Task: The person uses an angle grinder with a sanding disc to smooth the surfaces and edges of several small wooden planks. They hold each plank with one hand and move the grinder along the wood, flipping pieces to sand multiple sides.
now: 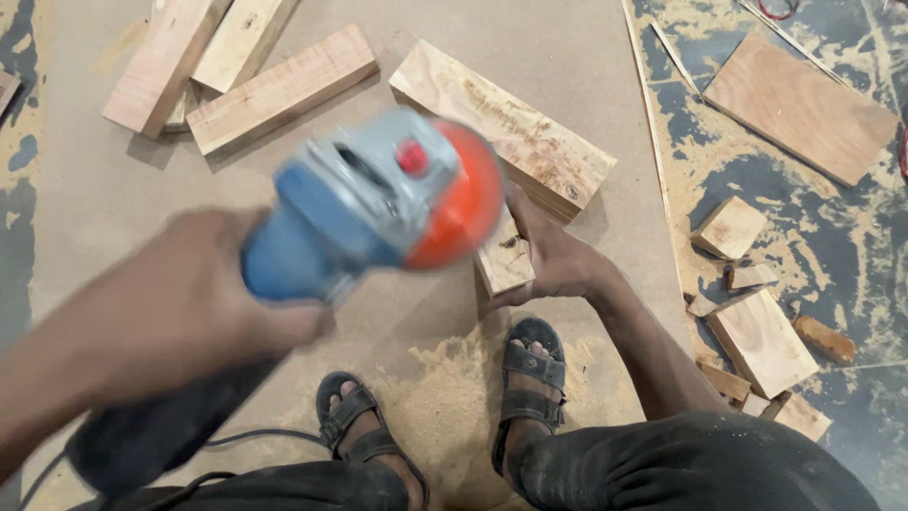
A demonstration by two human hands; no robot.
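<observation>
Left hand point(203, 284) is wrapped tight around the blue angle grinder point(374, 203), held blurred in the air above the board; right hand point(553, 255) clamps the small wood block point(504, 260) upright on the board, just ahead of the sandalled feet point(454, 407). Judgement: pin the block firmly, fingers low and off the top face. Bring the orange guard side down flat, with light passes.

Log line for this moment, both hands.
left hand: grips blue angle grinder, raised, blurred | right hand: holds small wood block on board | sawdust by sandalled feet
</observation>
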